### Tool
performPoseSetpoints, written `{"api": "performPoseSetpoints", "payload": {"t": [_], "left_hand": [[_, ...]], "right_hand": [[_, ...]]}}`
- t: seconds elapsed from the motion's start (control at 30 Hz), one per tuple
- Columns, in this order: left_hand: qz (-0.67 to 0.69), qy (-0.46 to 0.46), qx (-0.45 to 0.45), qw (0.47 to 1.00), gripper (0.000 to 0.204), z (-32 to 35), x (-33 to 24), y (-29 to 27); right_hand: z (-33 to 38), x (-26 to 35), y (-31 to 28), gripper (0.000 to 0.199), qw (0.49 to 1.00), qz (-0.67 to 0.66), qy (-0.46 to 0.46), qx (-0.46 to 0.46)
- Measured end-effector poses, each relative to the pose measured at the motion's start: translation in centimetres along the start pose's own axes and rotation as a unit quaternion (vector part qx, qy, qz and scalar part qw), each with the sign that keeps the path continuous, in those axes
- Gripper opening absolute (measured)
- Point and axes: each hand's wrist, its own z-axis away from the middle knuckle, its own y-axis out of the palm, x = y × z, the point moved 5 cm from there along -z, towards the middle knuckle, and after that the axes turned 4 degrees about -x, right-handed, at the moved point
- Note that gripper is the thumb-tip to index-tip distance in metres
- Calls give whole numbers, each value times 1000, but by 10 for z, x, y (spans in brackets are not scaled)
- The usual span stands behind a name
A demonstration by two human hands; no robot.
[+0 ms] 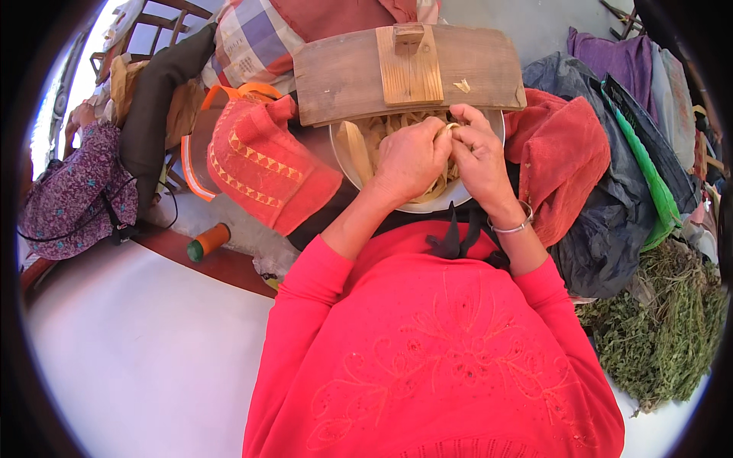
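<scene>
My left hand (410, 159): curled over the white bowl (427, 204), fingers closed on pale strips (389, 126) inside it.
My right hand (479, 153): beside the left and touching it, fingertips pinching the end of one pale strip; a thin bangle (513, 227) circles the wrist.
Pale strips: heaped in the bowl, which sits in my lap just beyond my red sleeves; I think they are husk or dough, but the view is too soft to tell.
Wooden board (408, 72): lies across the far rim of the bowl, with a raised wooden block at its middle, covering the far part of the bowl.
Packages and labels: a small cylinder (208, 241), orange with a green end, lies on its side on the floor to my left; no label is legible.
Cloths: a red patterned cloth (263, 164) left of the bowl, an orange towel (561, 160) right of it.
Right edge: dark bags (603, 221) and a heap of dried green herbs (664, 328) crowd close.
Open room: pale floor (137, 351) spreads to my lower left.
Far left: another person's purple floral sleeve (72, 191).
</scene>
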Motion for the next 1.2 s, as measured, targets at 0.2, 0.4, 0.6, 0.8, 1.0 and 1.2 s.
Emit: {"api": "performPoseSetpoints", "payload": {"t": [0.2,0.4,0.6,0.8,1.0,1.2], "left_hand": [[331,-119,9,936,30,-6,23,15],[541,-243,107,798,30,41,19,29],[-8,53,-20,998,19,22,21,-30],[97,26,92,991,17,-4,25,-39],[315,-82,100,940,18,-46,58,-50],[337,-97,31,936,11,-70,80,-44]], "right_hand": [[-9,20,-4,7,996,-72,26,-54],[-33,-7,-12,10,976,-173,61,-115],[-46,-11,-25,31,958,-235,153,-59],[-58,14,-9,26,942,-137,182,245],[-71,6,4,14,953,-163,223,127],[-80,-22,15,12,980,-98,167,45]]}}
